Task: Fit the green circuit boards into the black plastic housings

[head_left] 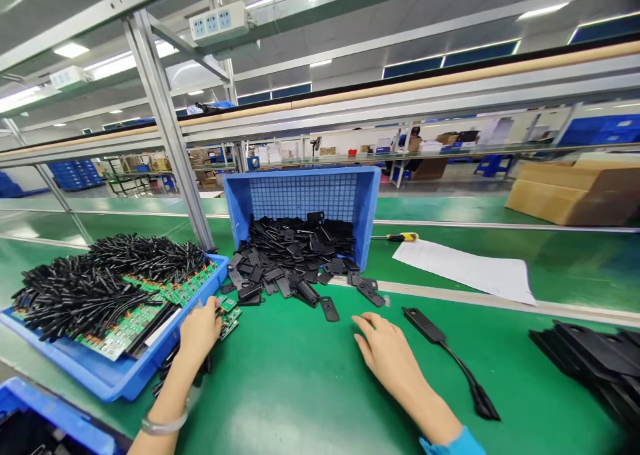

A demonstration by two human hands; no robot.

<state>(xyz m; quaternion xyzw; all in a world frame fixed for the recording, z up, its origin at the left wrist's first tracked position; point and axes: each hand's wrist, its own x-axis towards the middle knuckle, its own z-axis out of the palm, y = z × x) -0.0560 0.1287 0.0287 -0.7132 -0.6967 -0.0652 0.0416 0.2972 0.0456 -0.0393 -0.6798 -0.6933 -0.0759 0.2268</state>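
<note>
My left hand (201,328) is closed at the edge of a blue tray, its fingers at small green circuit boards (230,316) with black cables hanging below. That tray (131,383) holds boards with many black cable ends (85,288). Over the green table, my right hand (383,348) is spread with nothing in it. A black casing with a cable (425,325) lies to its right. Ahead, a blue crate (371,222) tipped on its side spills flat black plastic covers (285,248). One loose cover (329,308) lies between my hands.
A stack of black parts (595,362) sits at the right. Behind are a yellow-black screwdriver (407,237), a white paper sheet (465,266) and a cardboard box (560,192). A metal post (167,122) rises behind the tray. Another blue bin (60,412) is at lower left.
</note>
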